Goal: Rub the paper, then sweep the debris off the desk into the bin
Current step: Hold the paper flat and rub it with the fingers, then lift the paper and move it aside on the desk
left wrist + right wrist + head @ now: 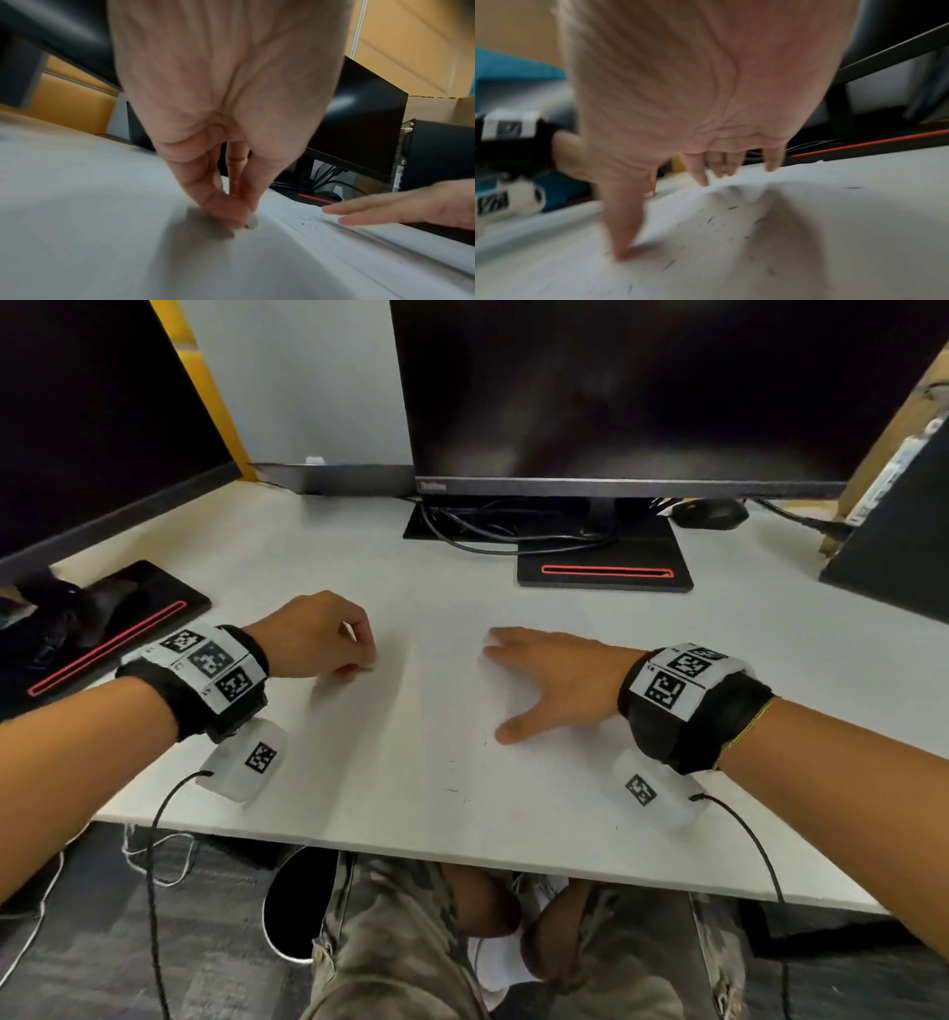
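Observation:
My left hand (359, 660) pinches a small white eraser (368, 667) between thumb and fingers, its tip down on the desk by the left edge of the paper (513, 788). In the left wrist view the eraser (252, 222) pokes out below the fingertips (231, 215). My right hand (508, 690) lies flat and spread on the white paper (859, 223), fingers straight. Small dark bits of debris (454, 788) are scattered on the sheet, and the same debris (711, 220) shows under my right palm. A black bin (264, 911) stands under the desk's front edge, left of my knees.
A monitor (616, 403) on a black stand (606, 562) is behind the paper, with cables and a black mouse (711, 513). Another monitor base (113, 618) sits at the left. A dark box (893, 546) stands at the right. The white desk (308, 546) ends near my lap.

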`<state>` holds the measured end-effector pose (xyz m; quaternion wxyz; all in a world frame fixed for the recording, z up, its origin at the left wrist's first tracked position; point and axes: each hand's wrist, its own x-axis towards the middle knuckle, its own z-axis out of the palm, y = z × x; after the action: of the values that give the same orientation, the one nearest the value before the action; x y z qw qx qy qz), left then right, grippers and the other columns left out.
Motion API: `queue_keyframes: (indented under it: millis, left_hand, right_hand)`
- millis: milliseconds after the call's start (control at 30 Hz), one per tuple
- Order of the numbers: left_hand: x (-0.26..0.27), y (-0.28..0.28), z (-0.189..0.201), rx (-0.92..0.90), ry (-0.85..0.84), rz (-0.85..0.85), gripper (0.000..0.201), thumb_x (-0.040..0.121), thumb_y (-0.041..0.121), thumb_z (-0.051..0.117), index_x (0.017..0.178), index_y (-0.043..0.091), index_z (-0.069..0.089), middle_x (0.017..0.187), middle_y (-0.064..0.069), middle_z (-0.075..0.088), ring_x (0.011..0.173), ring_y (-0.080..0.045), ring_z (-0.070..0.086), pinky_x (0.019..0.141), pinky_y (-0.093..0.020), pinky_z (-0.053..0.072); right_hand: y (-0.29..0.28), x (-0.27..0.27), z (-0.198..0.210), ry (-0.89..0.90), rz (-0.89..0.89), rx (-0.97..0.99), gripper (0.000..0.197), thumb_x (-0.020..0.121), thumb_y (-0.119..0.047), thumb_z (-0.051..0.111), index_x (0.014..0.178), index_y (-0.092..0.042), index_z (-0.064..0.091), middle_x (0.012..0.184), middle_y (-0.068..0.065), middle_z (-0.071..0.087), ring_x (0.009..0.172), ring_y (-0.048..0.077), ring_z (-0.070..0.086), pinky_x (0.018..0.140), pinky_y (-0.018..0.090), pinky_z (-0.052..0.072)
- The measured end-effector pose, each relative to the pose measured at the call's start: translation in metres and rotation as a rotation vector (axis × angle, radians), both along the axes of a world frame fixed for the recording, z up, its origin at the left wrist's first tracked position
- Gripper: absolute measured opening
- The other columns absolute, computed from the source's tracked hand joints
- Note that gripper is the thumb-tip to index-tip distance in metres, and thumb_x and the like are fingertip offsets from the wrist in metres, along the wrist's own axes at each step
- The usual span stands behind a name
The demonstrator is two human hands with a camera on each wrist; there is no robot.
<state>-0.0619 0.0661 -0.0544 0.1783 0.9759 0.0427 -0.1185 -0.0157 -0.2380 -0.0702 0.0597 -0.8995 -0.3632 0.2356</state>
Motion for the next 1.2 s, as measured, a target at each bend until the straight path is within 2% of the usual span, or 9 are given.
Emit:
queue_keyframes:
  millis: [67,200,367,433,633,767,1000,1100,1200]
  left_hand:
    - [0.006,-0.008,0.006,0.126,-0.027,-0.092,0.001,0.092,0.025,0.076,0.092,0.026,0.076,0.093,0.006,0.070,0.085,-0.011,0.063,0.074,-0.027,0.044]
    - [0.037,-0.053,0.013,0.133,-0.154,-0.269,0.027,0.093,0.038,0.075,0.118,0.028,0.071,0.116,-0.001,0.057,0.103,-0.021,0.059,0.089,-0.031,0.044]
    - [0.081,-0.100,0.005,0.192,0.071,-0.217,0.095,0.078,0.063,0.082,0.154,0.021,0.044,0.147,-0.007,0.049,0.136,-0.029,0.050,0.113,-0.039,0.042]
    - [0.086,-0.103,0.004,0.199,0.119,-0.177,0.105,0.075,0.061,0.086,0.157,0.018,0.038,0.153,-0.008,0.046,0.141,-0.029,0.047,0.116,-0.040,0.041]
    - [0.075,-0.101,0.002,0.152,0.154,-0.065,0.094,0.075,0.057,0.088,0.149,0.015,0.047,0.150,-0.002,0.049,0.137,-0.026,0.049,0.113,-0.039,0.043]
    - [0.064,-0.093,0.001,0.038,0.212,0.064,0.084,0.070,0.053,0.093,0.135,0.016,0.054,0.138,-0.001,0.053,0.127,-0.025,0.055,0.109,-0.042,0.049]
    - [0.032,-0.077,-0.002,-0.378,-0.023,0.261,0.056,0.078,0.021,0.092,0.123,0.020,0.059,0.121,-0.003,0.062,0.100,-0.021,0.062,0.070,-0.028,0.049]
    - [0.015,-0.065,0.001,-0.577,-0.124,0.307,0.035,0.084,0.016,0.087,0.114,0.014,0.069,0.109,-0.005,0.077,0.085,-0.021,0.075,0.065,-0.027,0.057]
    - [0.001,-0.056,0.005,-0.774,-0.215,0.365,0.026,0.088,0.015,0.084,0.110,0.007,0.072,0.102,-0.005,0.082,0.088,-0.028,0.080,0.072,-0.034,0.064]
  right_hand:
    - [-0.021,0.001,0.005,-0.072,-0.155,0.010,0.105,0.090,-0.071,0.068,0.170,-0.022,0.020,0.178,-0.004,0.012,0.162,0.018,0.016,0.130,0.039,0.018]
    - [-0.042,0.003,0.002,-0.156,-0.285,-0.098,0.098,0.086,-0.083,0.060,0.159,-0.022,0.040,0.158,0.000,0.038,0.145,0.024,0.038,0.117,0.046,0.036]
    - [-0.044,0.008,0.000,-0.078,-0.224,-0.052,0.098,0.089,-0.076,0.065,0.166,-0.026,0.033,0.173,-0.006,0.022,0.158,0.019,0.021,0.127,0.038,0.024]
    - [-0.044,0.017,-0.001,-0.026,-0.215,-0.037,0.098,0.091,-0.070,0.068,0.169,-0.030,0.026,0.177,-0.010,0.013,0.162,0.015,0.012,0.130,0.035,0.013]
    - [-0.050,0.038,-0.009,0.100,-0.219,0.103,0.089,0.091,-0.053,0.080,0.165,-0.038,0.034,0.175,-0.020,0.016,0.160,0.011,0.021,0.128,0.032,0.017]
    - [-0.051,0.041,-0.012,0.059,-0.253,0.149,0.091,0.089,-0.052,0.081,0.165,-0.036,0.034,0.175,-0.012,0.019,0.160,0.014,0.020,0.129,0.034,0.017]
    - [-0.073,0.041,-0.030,-0.015,-0.345,0.250,0.088,0.090,-0.066,0.073,0.164,-0.039,0.034,0.171,-0.008,0.030,0.156,0.019,0.031,0.128,0.045,0.026]
    - [-0.092,0.044,-0.029,-0.022,-0.454,0.436,0.081,0.097,-0.053,0.071,0.166,-0.032,0.034,0.166,-0.003,0.038,0.153,0.019,0.037,0.124,0.035,0.029]
    - [-0.109,0.048,-0.031,0.020,-0.676,0.628,0.086,0.096,-0.046,0.076,0.167,-0.028,0.032,0.156,0.000,0.049,0.145,0.017,0.045,0.119,0.033,0.034]
